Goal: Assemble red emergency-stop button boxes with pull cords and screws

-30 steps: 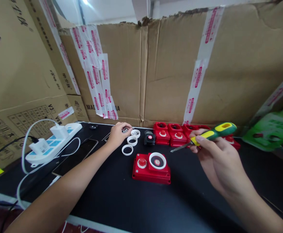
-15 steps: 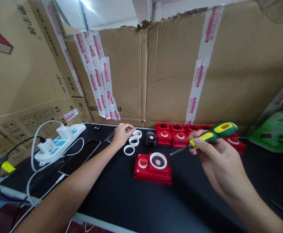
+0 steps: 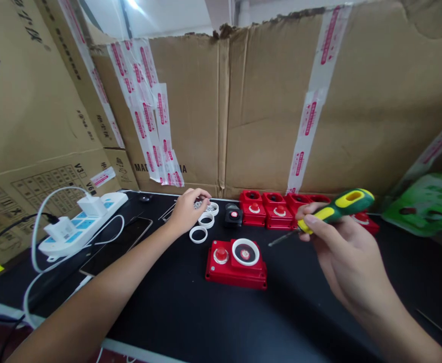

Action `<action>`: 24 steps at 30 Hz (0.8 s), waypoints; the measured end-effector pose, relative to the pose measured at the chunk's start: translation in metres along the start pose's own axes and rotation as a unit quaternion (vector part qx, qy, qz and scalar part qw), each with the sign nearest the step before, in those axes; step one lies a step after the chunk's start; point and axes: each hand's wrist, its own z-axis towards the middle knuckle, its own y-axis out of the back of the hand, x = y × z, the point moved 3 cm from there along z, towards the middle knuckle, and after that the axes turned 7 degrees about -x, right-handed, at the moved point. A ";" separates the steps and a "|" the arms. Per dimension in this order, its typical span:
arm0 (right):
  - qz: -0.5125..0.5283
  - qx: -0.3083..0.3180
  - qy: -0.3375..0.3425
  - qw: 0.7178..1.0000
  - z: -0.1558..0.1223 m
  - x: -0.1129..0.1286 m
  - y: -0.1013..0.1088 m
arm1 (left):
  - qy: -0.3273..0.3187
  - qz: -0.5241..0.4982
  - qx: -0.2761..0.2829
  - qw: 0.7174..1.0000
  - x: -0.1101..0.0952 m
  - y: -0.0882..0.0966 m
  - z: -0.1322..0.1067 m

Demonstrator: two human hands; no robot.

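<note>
My right hand grips a green and yellow screwdriver, its metal shaft pointing left and slightly down. At the back of the table, my left hand bends over a pile of small silvery screws, thumb and fingers drawn together; whatever is between the fingertips is hidden. Three white rings lie beside that hand. Between my arms rests a red box with a round red button and a white ring around its dark round face. Two screw heads show on its left side.
Several similar red boxes line the cardboard wall, with a small black part next to them. A phone and a white power strip with cables lie left. A green bag stands right.
The view has shifted a little, so most things sit slightly further left. My left hand stays at the screw pile, and my right hand still holds the screwdriver near the red box.
</note>
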 end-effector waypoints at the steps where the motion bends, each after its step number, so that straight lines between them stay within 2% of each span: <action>1: -0.014 0.003 0.007 1.000 0.000 -0.001 0.002 | -0.011 -0.019 0.019 1.000 -0.011 0.003 -0.004; 5: -0.090 0.031 0.024 0.995 0.002 -0.007 0.009 | -0.054 -0.082 0.137 0.986 -0.053 0.006 -0.021; 8: -0.144 0.067 0.018 0.987 0.002 -0.012 0.008 | -0.064 -0.101 0.190 0.975 -0.068 0.003 -0.029; 12: -0.211 0.141 -0.045 0.966 -0.002 -0.017 -0.004 | -0.063 -0.120 0.233 0.963 -0.070 -0.001 -0.033; 17: -0.325 0.229 -0.092 0.913 -0.009 -0.021 -0.012 | -0.058 -0.127 0.264 0.955 -0.068 -0.004 -0.035; 21: -0.321 0.230 -0.131 0.909 -0.011 -0.026 -0.008 | -0.061 -0.120 0.266 0.955 -0.069 -0.003 -0.035; 24: -0.315 0.243 -0.119 0.910 -0.010 -0.030 -0.006 | -0.080 -0.127 0.266 0.952 -0.073 -0.002 -0.035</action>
